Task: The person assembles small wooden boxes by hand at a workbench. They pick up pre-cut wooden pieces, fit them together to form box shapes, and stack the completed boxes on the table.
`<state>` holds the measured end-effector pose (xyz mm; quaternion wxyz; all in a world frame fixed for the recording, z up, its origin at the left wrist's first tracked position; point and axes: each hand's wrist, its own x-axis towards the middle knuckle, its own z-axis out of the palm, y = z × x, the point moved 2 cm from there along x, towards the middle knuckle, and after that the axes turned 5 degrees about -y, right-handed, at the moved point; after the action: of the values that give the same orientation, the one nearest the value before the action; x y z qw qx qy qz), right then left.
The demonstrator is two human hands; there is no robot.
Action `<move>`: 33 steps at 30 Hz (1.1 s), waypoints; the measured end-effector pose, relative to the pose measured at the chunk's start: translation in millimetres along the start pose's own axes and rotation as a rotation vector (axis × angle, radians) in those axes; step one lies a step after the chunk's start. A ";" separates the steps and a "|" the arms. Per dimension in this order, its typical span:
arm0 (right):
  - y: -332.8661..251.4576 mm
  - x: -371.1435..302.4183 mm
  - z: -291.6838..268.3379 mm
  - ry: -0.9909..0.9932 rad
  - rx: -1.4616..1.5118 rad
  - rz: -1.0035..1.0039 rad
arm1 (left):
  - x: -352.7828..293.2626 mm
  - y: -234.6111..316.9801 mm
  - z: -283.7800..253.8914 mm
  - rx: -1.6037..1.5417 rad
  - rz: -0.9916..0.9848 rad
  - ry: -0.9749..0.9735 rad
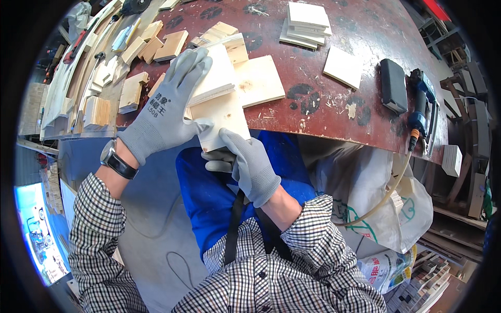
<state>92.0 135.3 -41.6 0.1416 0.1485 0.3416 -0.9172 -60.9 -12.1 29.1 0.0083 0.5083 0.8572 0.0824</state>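
My left hand (pixel 172 101), in a grey glove, reaches across the left side of a small pile of pale wooden boards (pixel 216 78) at the table's near edge. Its fingers stretch over the far side, and the thumb bears on a wooden board (pixel 222 117) below. My right hand (pixel 248 169), gloved likewise, pinches that lower board at its near right corner, which juts out over my lap. The right thumb is on top; other fingers curl beneath. Another pale board (pixel 261 81) sticks out to the right of the pile. The hands hide part of the boards' edges.
A stack of square boards (pixel 305 26) and a single board (pixel 343 68) lie farther back on the red-brown table (pixel 334 122). At right are a black case (pixel 393 86) and a blue air tool (pixel 424 99) with a hose (pixel 396 182). Several wood blocks (pixel 172 44) occupy the left.
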 end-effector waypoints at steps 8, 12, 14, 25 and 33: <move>-5.1 0.5 14.7 0.077 -0.090 -0.087 | 3.7 2.6 -11.2 -0.072 -0.057 -0.016; -20.2 -33.8 -13.7 0.318 -0.268 -0.309 | 7.4 2.8 -1.4 -0.080 -0.044 0.102; -64.9 -61.9 -35.5 0.452 -0.484 -0.389 | 4.2 6.3 0.6 -0.056 -0.062 0.125; -302.7 18.9 -137.3 0.448 -1.857 0.004 | 8.4 6.7 2.7 -0.138 -0.039 0.211; -303.6 37.9 -138.1 0.399 -1.808 0.102 | 5.3 4.2 9.7 -0.124 -0.086 0.222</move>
<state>-28.1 442.3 22.0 0.1823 0.1518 0.9381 -0.2522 -58.9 -4.2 20.6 -0.0518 0.4573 0.8671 0.1904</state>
